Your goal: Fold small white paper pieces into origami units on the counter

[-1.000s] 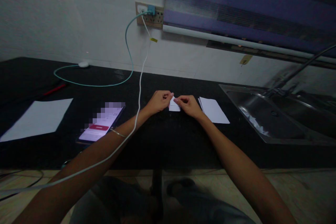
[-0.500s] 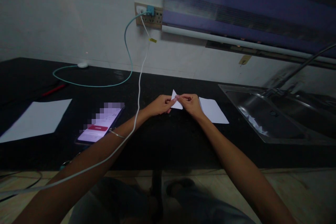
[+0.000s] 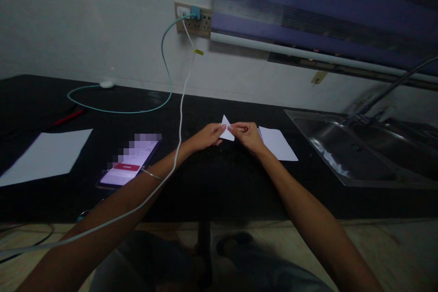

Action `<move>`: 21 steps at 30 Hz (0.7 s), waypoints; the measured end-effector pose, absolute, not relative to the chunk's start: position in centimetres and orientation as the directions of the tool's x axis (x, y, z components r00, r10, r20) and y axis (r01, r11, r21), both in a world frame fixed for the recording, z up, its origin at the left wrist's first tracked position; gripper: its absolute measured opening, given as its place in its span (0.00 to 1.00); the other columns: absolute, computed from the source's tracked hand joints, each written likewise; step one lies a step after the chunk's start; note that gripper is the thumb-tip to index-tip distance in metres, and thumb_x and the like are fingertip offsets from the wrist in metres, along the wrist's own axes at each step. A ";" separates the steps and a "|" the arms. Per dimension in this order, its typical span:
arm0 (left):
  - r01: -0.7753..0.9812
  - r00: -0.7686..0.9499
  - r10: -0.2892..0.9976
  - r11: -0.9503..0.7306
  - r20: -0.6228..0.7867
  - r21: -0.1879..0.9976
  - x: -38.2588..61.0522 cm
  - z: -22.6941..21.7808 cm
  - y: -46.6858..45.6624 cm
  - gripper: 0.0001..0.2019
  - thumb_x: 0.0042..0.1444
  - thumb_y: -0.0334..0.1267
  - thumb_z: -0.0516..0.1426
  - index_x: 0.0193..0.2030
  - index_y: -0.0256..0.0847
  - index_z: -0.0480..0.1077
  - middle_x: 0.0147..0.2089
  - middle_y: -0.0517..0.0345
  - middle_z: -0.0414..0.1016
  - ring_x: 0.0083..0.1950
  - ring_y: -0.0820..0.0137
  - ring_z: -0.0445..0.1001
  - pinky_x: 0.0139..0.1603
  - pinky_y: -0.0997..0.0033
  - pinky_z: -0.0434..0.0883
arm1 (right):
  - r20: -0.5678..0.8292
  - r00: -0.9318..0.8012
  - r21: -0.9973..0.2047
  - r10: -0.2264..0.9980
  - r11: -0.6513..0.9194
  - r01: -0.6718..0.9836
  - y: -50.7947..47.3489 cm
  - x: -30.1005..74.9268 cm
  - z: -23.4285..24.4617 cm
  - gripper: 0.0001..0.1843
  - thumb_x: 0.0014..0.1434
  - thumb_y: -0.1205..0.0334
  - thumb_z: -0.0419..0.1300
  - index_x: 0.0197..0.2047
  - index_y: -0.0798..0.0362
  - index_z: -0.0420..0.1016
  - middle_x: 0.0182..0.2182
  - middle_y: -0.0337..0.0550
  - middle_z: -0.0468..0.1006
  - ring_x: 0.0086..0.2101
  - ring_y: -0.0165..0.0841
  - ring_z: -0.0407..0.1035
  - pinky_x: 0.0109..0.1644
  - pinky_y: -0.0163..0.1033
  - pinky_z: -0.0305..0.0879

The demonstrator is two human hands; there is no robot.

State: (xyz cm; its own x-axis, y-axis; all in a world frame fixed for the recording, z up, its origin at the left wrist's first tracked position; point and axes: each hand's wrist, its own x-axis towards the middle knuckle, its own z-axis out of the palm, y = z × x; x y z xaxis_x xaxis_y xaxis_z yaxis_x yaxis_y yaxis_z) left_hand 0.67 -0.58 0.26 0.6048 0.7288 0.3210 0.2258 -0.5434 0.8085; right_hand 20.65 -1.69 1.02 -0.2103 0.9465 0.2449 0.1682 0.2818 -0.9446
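Observation:
Both hands meet over the middle of a black countertop (image 3: 219,182). Between them is a small folded piece of white paper (image 3: 226,131), shaped like a triangle with its point up. My left hand (image 3: 205,137) pinches its left side with fingers closed. My right hand (image 3: 247,137) pinches the right side, fingers curled together. Just right of my right hand lies a small stack of white paper sheets (image 3: 278,143).
A lit phone (image 3: 129,164) lies left of my left forearm, and a white cable (image 3: 181,105) from the wall socket (image 3: 193,19) crosses that arm. A larger white sheet (image 3: 44,155) lies far left, with a red pen (image 3: 70,117) and green cable (image 3: 119,110) behind. A steel sink (image 3: 359,155) sits right.
The folded paper went from a small squarish piece held flat to a triangle with its tip raised. Both hands shifted slightly away from me and stay pinched on it.

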 end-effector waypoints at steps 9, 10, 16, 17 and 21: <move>0.077 0.482 0.823 -0.382 0.301 0.921 0.8 1.3 -0.8 0.21 0.69 0.51 0.49 0.28 0.41 0.63 0.21 0.63 0.64 0.20 0.77 0.62 0.23 0.75 0.58 | 0.193 -0.329 -0.950 0.924 0.260 0.174 -1.5 21.2 1.1 0.15 0.51 0.49 0.69 0.33 0.53 0.82 0.27 0.40 0.77 0.28 0.30 0.65 0.31 0.37 0.58; 0.083 0.474 0.822 -0.399 0.316 0.913 0.6 1.2 -0.7 0.21 0.69 0.51 0.50 0.27 0.41 0.63 0.20 0.64 0.63 0.20 0.78 0.60 0.23 0.75 0.57 | 0.188 -0.354 -0.945 0.916 0.266 0.188 -1.4 21.3 1.1 0.15 0.52 0.49 0.68 0.33 0.53 0.82 0.27 0.40 0.77 0.28 0.30 0.65 0.32 0.37 0.58; 0.136 0.494 0.784 -0.496 0.375 0.858 0.1 1.0 -0.4 0.24 0.68 0.53 0.52 0.23 0.40 0.62 0.20 0.64 0.62 0.20 0.78 0.59 0.23 0.75 0.56 | 0.233 -0.402 -0.913 0.885 0.342 0.223 -1.3 21.5 0.8 0.15 0.56 0.49 0.66 0.36 0.53 0.81 0.31 0.41 0.78 0.31 0.32 0.67 0.36 0.39 0.62; 0.135 0.494 0.784 -0.496 0.375 0.858 0.1 1.1 -0.5 0.24 0.68 0.52 0.52 0.24 0.40 0.62 0.20 0.64 0.63 0.20 0.78 0.59 0.23 0.76 0.57 | 0.243 -0.407 -0.909 0.881 0.353 0.222 -1.3 21.4 0.8 0.15 0.57 0.49 0.65 0.38 0.53 0.81 0.32 0.42 0.79 0.32 0.32 0.68 0.37 0.40 0.63; 0.118 0.425 0.814 -0.484 0.396 0.867 0.3 1.6 -0.9 0.23 0.69 0.49 0.51 0.24 0.40 0.62 0.19 0.63 0.64 0.20 0.78 0.61 0.23 0.76 0.58 | 0.297 -0.398 -0.875 0.868 0.415 0.251 -1.5 21.1 1.0 0.22 0.56 0.49 0.67 0.50 0.50 0.78 0.35 0.42 0.79 0.35 0.34 0.71 0.41 0.42 0.67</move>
